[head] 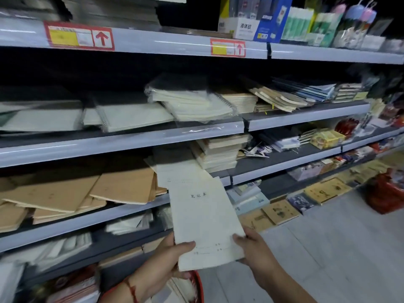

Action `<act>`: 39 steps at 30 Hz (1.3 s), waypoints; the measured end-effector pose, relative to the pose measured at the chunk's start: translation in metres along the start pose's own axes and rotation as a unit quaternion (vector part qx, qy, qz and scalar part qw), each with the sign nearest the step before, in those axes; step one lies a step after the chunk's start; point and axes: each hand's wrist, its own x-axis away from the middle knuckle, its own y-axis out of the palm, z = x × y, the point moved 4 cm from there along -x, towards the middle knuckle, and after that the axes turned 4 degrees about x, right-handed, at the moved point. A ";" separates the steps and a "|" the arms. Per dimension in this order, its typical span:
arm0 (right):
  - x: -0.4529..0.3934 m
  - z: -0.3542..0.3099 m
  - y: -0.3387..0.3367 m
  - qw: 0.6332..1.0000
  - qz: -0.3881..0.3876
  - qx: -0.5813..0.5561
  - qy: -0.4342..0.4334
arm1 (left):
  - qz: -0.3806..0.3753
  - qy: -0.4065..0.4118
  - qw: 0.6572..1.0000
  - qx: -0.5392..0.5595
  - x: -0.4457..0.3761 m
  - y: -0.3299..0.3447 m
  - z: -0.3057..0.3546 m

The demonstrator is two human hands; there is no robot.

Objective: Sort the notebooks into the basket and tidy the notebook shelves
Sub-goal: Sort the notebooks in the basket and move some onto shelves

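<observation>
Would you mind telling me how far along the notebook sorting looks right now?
Done: the red basket at the bottom already seems to hold some notebooks. In hand: left hand and right hand both grip a white notebook. Left: the brown notebooks lie skewed and the wrapped spiral notebooks are tilted.

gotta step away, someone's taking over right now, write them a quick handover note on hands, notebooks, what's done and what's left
Left hand grips the near left corner of the white notebook; right hand grips its near right edge.
The notebook is held in the air in front of the shelves, above the red basket at the bottom of the view.
Done: the basket appears to hold some notebooks already.
Left: drop this one in. The brown notebooks lie askew, and the wrapped spiral pads are tilted, so the shelves are untidy.
</observation>
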 end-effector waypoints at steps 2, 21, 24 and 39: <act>-0.032 -0.016 0.018 1.000 -0.017 0.014 -0.006 | 0.024 0.016 0.999 0.014 -0.018 -0.018 0.010; -0.249 -0.137 0.117 0.999 -0.048 -0.012 -0.022 | 0.307 0.157 0.924 -0.164 -0.213 -0.125 0.139; -0.268 -0.129 0.117 0.974 -0.083 0.179 -0.115 | 0.316 0.157 0.892 -0.283 -0.219 -0.122 0.135; -0.296 -0.096 0.097 0.731 -0.119 0.596 -0.310 | 0.349 0.011 0.638 -0.687 -0.234 -0.088 0.102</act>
